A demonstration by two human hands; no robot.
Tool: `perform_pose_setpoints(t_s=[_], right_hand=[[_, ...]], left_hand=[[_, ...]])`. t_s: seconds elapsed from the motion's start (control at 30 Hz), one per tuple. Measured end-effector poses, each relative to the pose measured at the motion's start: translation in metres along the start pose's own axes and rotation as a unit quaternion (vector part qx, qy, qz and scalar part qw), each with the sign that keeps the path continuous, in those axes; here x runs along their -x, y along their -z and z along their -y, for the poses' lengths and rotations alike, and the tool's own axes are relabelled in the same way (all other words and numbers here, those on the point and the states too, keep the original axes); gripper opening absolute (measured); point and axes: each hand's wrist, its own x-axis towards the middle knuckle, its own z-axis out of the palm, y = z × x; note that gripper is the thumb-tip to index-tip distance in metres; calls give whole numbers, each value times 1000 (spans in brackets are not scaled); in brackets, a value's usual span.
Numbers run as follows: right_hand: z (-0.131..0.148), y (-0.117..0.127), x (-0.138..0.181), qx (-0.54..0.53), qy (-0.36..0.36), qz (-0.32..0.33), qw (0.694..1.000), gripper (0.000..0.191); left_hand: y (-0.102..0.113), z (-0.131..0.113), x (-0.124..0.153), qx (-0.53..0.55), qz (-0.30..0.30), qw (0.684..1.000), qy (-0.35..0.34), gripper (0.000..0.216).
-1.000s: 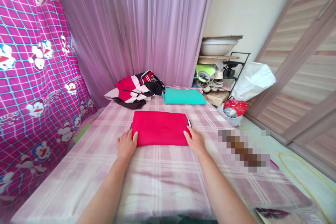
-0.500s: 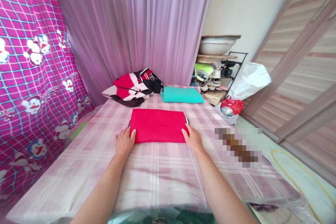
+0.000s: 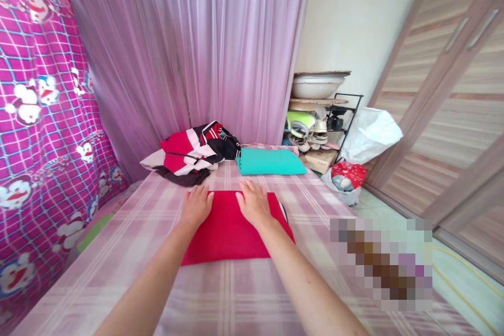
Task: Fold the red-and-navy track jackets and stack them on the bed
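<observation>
The left hand (image 3: 197, 206) and right hand (image 3: 254, 203) lie unclenched, fingers extended, on the far edge of the folded red fabric (image 3: 226, 236). It rests on plaid cloth (image 3: 106, 257), with a turquoise bundle (image 3: 271, 161) and heaped clothes (image 3: 183, 155) beyond.

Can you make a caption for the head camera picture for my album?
Left hand and right hand on red cloth, with teal cloth and a clothes pile beyond.

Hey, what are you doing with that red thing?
Someone has both bare hands, the left hand and the right hand, on the far part of a folded red cloth. It lies flat on a checked sheet. Farther back are rumpled clothes and a flat turquoise cloth.
</observation>
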Motion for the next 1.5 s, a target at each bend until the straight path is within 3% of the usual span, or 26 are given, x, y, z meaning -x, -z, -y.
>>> perform_pose_setpoints(t_s=[0.13, 0.27, 0.43, 0.67, 0.87, 1.1, 1.5], right_hand=[[25, -18, -24, -8, 44, 62, 997, 47], [25, -39, -29, -7, 50, 111, 993, 47], [12, -53, -18, -9, 20, 149, 989, 54], [-32, -29, -6, 56, -54, 185, 980, 59], [-58, -21, 6, 115, -106, 150, 976, 56], [-55, -27, 4, 133, -104, 147, 975, 55], [-54, -28, 4, 105, -95, 140, 980, 57]], left_hand=[[-29, 8, -13, 25, 81, 995, 51, 47], [-45, 19, -8, 36, 94, 993, 59, 49], [-40, 14, -5, 29, 91, 993, 72, 49], [-28, 6, 1, 28, 115, 990, 76, 53], [-30, 9, 5, 34, 114, 992, 38, 57], [-34, 29, 14, 45, 121, 992, -11, 61], [-43, 54, 22, 96, 88, 991, 5, 56]])
